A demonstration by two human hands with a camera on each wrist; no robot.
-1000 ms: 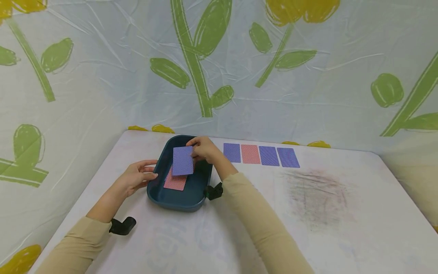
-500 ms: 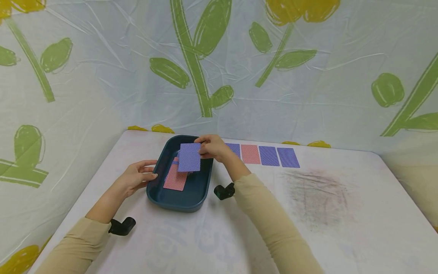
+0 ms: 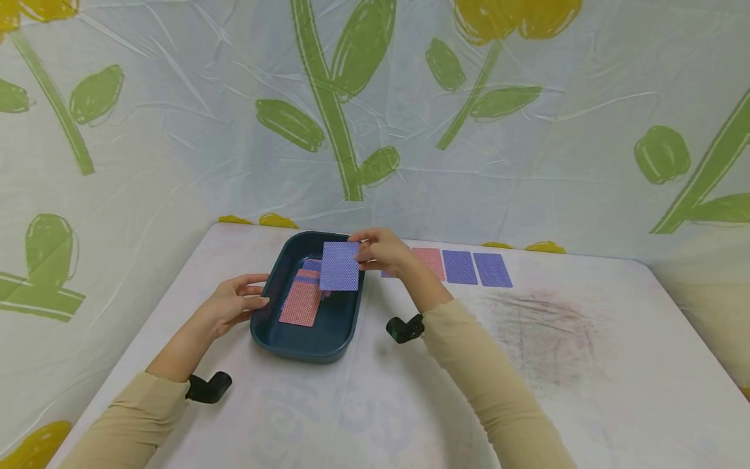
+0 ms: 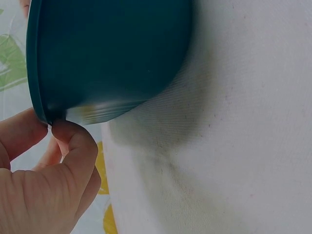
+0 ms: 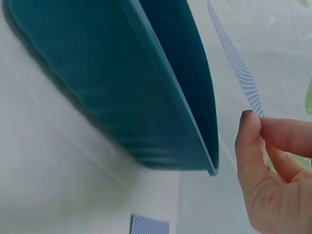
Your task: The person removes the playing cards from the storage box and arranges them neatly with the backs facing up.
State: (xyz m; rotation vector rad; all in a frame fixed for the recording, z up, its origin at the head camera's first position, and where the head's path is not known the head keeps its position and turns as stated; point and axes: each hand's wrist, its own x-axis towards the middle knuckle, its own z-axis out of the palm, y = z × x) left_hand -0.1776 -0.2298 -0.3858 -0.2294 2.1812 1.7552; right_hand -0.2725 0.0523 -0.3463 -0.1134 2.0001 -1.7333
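Note:
A dark teal plastic tub (image 3: 305, 355) stands on the table, left of centre in the head view. My left hand (image 3: 234, 303) pinches its left rim between thumb and fingers, seen close up in the left wrist view. By its right edge, a blue-backed playing card (image 3: 340, 266) is pinched in my right hand (image 3: 383, 252). This card is up at rim height above the tub's right side; the right wrist view shows the card (image 5: 236, 63) nearly edge-on. Inside the tub lie overlapping cards, a red-backed card (image 3: 299, 309) in front and blue backs partly hidden behind.
Along the table's back edge runs a row of face-down cards: a red card (image 3: 430, 262), a blue card (image 3: 459, 267), another blue card (image 3: 493, 270), and one mostly hidden behind my right hand. A dark smudge (image 3: 545, 339) marks the tabletop. Flower-printed sheeting (image 3: 527, 182) rises behind.
My right hand has moved right and slightly back with the blue card, uncovering more of the cards inside the tub. My left hand has stayed on the rim.

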